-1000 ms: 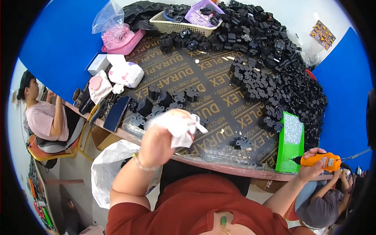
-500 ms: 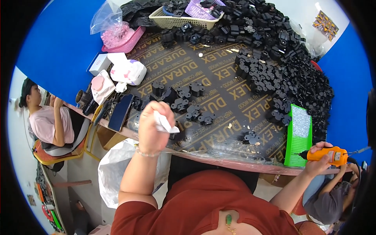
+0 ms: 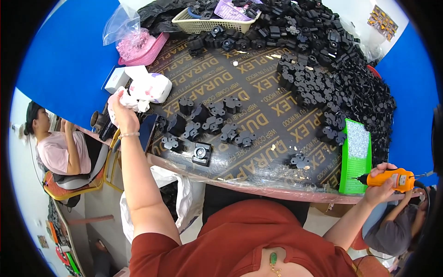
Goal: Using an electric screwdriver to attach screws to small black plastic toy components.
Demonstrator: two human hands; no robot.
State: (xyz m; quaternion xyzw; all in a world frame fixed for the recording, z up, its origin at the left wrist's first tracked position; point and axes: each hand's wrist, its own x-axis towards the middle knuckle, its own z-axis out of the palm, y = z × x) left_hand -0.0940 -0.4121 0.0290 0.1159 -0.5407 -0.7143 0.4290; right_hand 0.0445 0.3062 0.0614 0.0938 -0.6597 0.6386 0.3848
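My left hand (image 3: 124, 115) reaches to the table's left side, its fingers closed around a crumpled white tissue (image 3: 119, 92). That tissue is pressed among the white things beside the tissue pack (image 3: 156, 87); part of it is hidden. My right hand (image 3: 379, 193) grips an orange electric screwdriver (image 3: 398, 179), its bit pointing left over the front end of a green basket (image 3: 346, 182). Small silvery screws (image 3: 357, 138) fill the basket's far part. Near the table edge in front of me sits a black square part with a round centre (image 3: 201, 153). Several black blocks (image 3: 214, 123) stand just behind it.
Black parts are heaped (image 3: 314, 87) along the back and right. A cream basket (image 3: 207, 25) and a pink basket (image 3: 154, 50) stand at the back. A white sack (image 3: 189, 203) hangs below the table edge. Another person (image 3: 62, 147) sits at the left, one more at the lower right.
My left hand has moved from above the table's front to the far left with the tissue, uncovering the black square part. My right hand still holds the screwdriver by the green basket.
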